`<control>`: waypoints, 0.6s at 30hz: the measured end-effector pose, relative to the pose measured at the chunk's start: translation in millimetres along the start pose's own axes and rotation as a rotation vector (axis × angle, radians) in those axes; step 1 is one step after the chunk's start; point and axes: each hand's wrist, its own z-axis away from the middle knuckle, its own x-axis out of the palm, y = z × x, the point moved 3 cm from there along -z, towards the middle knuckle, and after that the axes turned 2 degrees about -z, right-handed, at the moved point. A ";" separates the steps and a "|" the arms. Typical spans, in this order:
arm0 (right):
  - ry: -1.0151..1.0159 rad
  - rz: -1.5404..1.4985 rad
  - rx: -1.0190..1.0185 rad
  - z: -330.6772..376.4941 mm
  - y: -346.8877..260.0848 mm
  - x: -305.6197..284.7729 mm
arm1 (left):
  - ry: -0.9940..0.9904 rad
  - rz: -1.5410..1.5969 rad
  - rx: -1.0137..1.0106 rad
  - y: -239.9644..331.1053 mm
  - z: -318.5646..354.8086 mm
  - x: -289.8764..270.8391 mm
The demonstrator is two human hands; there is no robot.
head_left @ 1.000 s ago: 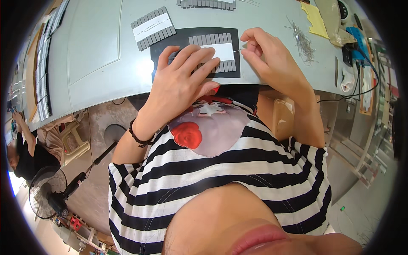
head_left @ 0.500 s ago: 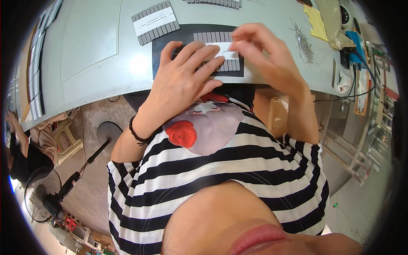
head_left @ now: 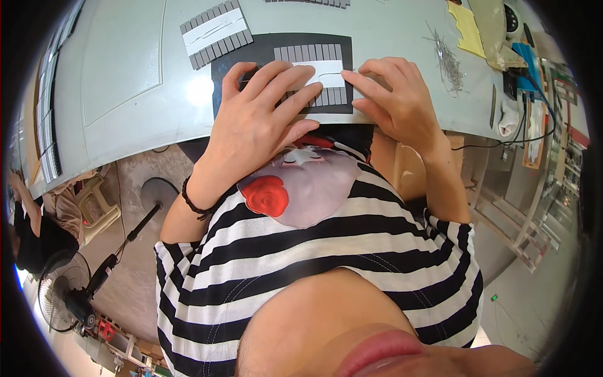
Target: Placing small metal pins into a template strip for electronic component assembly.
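In front of me, a row of narrow grey strips (head_left: 309, 53) with a white band (head_left: 333, 66) across its middle lies on a black mat (head_left: 257, 50). A short, thin, wire-like line shows on the band. My left hand (head_left: 260, 103) rests over the left part of the row, fingers spread and fingertips on the band, hiding that end. My right hand (head_left: 399, 94) is at the row's right end. Its index fingertip meets the end of the band, while the thumb stays apart from it. No held object shows in either hand.
Another grey-strip row with a white band (head_left: 210, 30) lies at the upper left, and part of one more (head_left: 308, 2) at the top edge. Thin wire pieces (head_left: 447, 63) lie in a pile on the right, near a yellow sheet (head_left: 466, 30). A fan (head_left: 66, 292) stands at lower left.
My right hand, blurred and raised over the band's right end before, has come down beside it, fingers lower and steadier. My left hand keeps its place on the row.
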 end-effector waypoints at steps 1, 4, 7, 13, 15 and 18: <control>0.001 -0.001 -0.001 -0.1 0.0 -0.3 | 0.002 -0.002 0.004 0.6 -0.4 -0.2; -0.020 0.048 -0.036 -1.5 -2.5 -0.9 | 0.003 -0.006 0.007 0.9 -0.3 -0.6; -0.023 0.119 -0.071 -6.0 -7.1 -0.7 | -0.001 -0.004 0.006 0.4 0.0 -0.4; -0.003 0.190 -0.140 -11.6 -14.3 4.3 | -0.001 0.010 0.003 -0.2 -0.2 -0.2; 0.011 0.220 -0.158 -12.1 -15.2 4.7 | -0.002 0.014 0.002 -0.4 -0.3 0.6; 0.025 0.222 -0.172 -12.3 -16.7 7.7 | 0.007 0.017 0.010 -1.0 -0.5 1.6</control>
